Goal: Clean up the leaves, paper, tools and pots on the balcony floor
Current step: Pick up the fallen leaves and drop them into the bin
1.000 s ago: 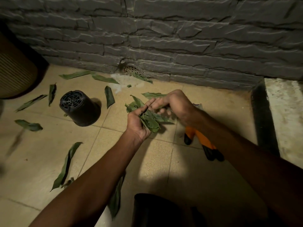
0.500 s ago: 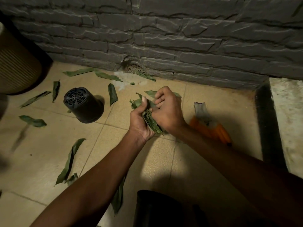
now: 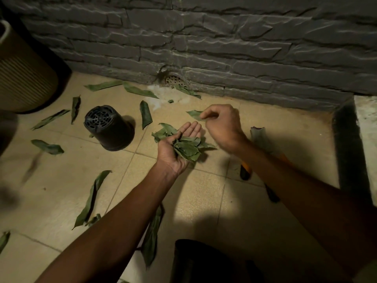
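Note:
My left hand (image 3: 175, 150) is palm up over the tiled floor with a bunch of green leaves (image 3: 187, 147) lying in it, fingers loosely spread. Just to its right and slightly farther, my right hand (image 3: 222, 125) pinches a single leaf (image 3: 194, 115) between thumb and fingers. Several more leaves lie scattered on the floor, such as a long one (image 3: 91, 198) at the left and one (image 3: 145, 114) beside the overturned black pot (image 3: 109, 127). Orange-handled pruning shears (image 3: 245, 170) lie on the floor, mostly hidden under my right forearm.
A grey stone wall (image 3: 204, 48) with a drain hole (image 3: 173, 80) closes the far side. A large ribbed beige planter (image 3: 22, 78) stands at the far left. A dark container (image 3: 200, 260) sits near the bottom edge. A raised ledge (image 3: 366, 139) runs along the right.
My hands have separated. The right hand moved away from the bunch toward the wall and took hold of a single leaf. The left hand opened flat under the bunch.

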